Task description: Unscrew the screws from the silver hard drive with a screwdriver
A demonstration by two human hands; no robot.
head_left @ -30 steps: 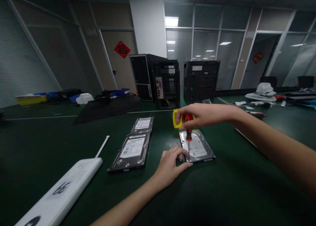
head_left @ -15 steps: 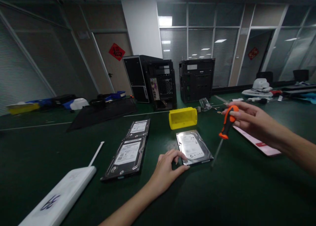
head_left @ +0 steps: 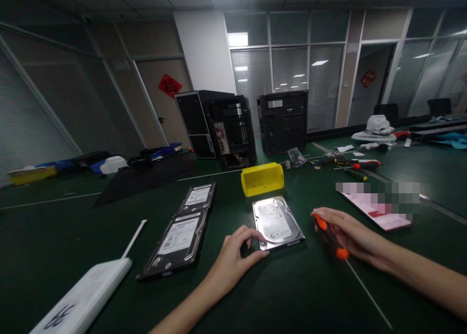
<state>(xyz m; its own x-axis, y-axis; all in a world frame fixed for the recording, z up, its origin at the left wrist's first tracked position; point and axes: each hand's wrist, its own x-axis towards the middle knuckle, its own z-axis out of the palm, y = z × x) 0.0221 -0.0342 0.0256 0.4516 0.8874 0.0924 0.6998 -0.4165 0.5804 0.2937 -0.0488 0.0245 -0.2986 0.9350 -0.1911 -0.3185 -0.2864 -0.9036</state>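
Observation:
My left hand [head_left: 235, 256] pinches the near left corner of a silver hard drive [head_left: 278, 221] between thumb and fingers. The drive lies flat on the green table, label side up. To its right, my right hand [head_left: 352, 239] is closed round the orange and black handle of a screwdriver [head_left: 331, 236]. The long shaft points down towards me, its tip away from the drive. Two darker hard drives lie left of my left hand, the larger-looking one [head_left: 182, 239] nearer and the other [head_left: 199, 196] just behind it.
Behind the silver drive stands a yellow bin [head_left: 262, 179]. Black computer cases [head_left: 284, 122] rise at the back. A pink, partly blurred flat object [head_left: 392, 221] and several hand tools [head_left: 365, 163] lie to the right. A white device [head_left: 83, 295] with a thin rod occupies the near left.
My right hand has lowered, and the screwdriver has swung from tip beside the drive to tip pointing towards me at the right. My left hand keeps its grip on the drive.

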